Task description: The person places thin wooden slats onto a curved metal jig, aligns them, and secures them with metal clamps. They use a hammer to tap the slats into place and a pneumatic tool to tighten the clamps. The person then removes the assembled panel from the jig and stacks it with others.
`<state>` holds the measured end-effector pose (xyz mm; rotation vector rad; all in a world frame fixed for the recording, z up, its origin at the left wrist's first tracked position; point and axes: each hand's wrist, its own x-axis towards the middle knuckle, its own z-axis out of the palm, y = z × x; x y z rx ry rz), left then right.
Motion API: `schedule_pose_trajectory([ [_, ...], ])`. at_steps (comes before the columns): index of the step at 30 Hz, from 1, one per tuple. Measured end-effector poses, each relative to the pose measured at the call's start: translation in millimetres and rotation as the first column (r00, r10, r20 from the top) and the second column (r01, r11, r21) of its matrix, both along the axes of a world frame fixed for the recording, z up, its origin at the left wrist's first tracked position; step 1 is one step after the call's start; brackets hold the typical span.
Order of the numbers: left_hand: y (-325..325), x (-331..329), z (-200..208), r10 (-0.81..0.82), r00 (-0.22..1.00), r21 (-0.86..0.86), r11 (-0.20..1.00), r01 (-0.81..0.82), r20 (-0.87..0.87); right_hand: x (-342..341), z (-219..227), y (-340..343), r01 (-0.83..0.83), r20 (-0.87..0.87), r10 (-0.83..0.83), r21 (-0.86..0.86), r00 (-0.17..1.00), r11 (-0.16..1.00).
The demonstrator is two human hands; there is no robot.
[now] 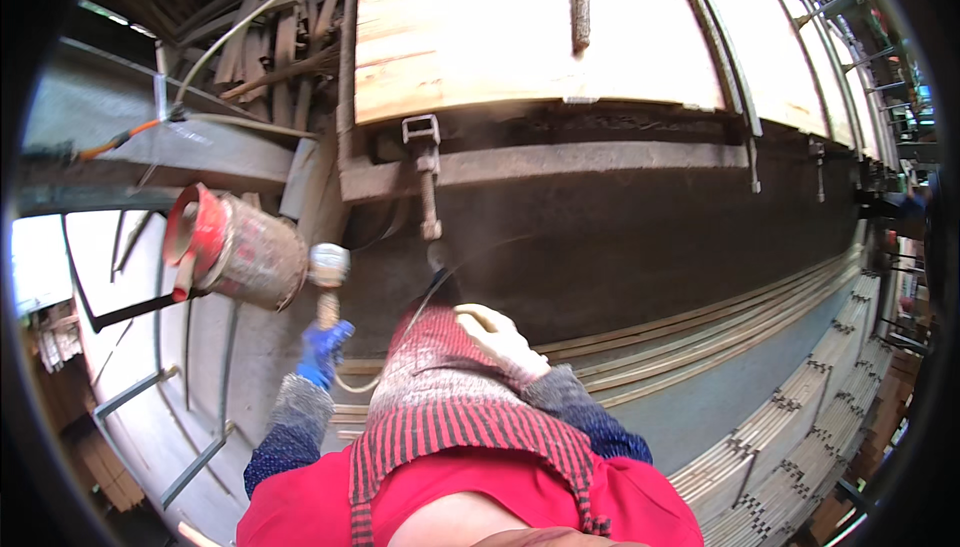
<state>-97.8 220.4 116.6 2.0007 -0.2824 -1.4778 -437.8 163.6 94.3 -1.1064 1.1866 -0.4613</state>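
Note:
My left hand (323, 347), in a blue glove, is closed around the lower end of a hand tool (329, 287) with a round whitish head and a tan shaft. A pale hose (357, 387) curves away beside that hand; whether it joins the tool is hidden. My right hand (495, 335), in a cream glove, is held in front of my striped apron (470, 437) with its fingers stretched out and nothing visible in them. Just beyond the whitish head, a dirty red-and-grey bucket (262, 252) appears tilted.
Ahead, pale wooden panels (450, 37) lie in a rusty metal frame (560, 159) with a screw clamp (428, 177). A hammer (582, 7) rests on the wood. Finger-jointed strips (770, 427) are laid at right, scrap wood (285, 57) is piled far left.

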Motion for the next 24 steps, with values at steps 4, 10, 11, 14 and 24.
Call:
schedule_pose_trajectory([
  [4, 35.6, -72.5, 47.5, -0.203, 0.948, 0.047, 0.974, 0.221, -0.246, 56.6, 7.8, 33.5, -0.127, 0.374, -0.167, 0.647, 0.912, 0.752],
  [10, -4.6, -158.5, 71.1, -0.727, 0.604, -0.367, 0.491, 0.79, 0.327, 36.9, 25.8, 45.5, 0.5, 0.32, -0.648, 0.436, 0.691, 0.748],
  [11, -0.9, -167.4, 50.2, -0.65, 0.615, -0.516, 0.375, 0.77, 0.445, 35.2, 53.3, 40.1, 0.556, 0.213, -0.604, 0.247, 0.768, 0.794],
  [14, -20.9, -175.5, 40.7, -0.641, 0.482, -0.537, 0.126, 0.834, 0.598, 31.7, 74.4, 31.6, 0.664, 0.306, -0.633, 0.004, 0.712, 0.748],
  [24, -283.3, 1.3, -19.5, -0.002, 0.127, -0.127, -0.044, 0.991, 0.992, 95.5, 66.7, 81.0, 0.617, 0.574, -0.818, 0.639, 0.016, 0.46],
])
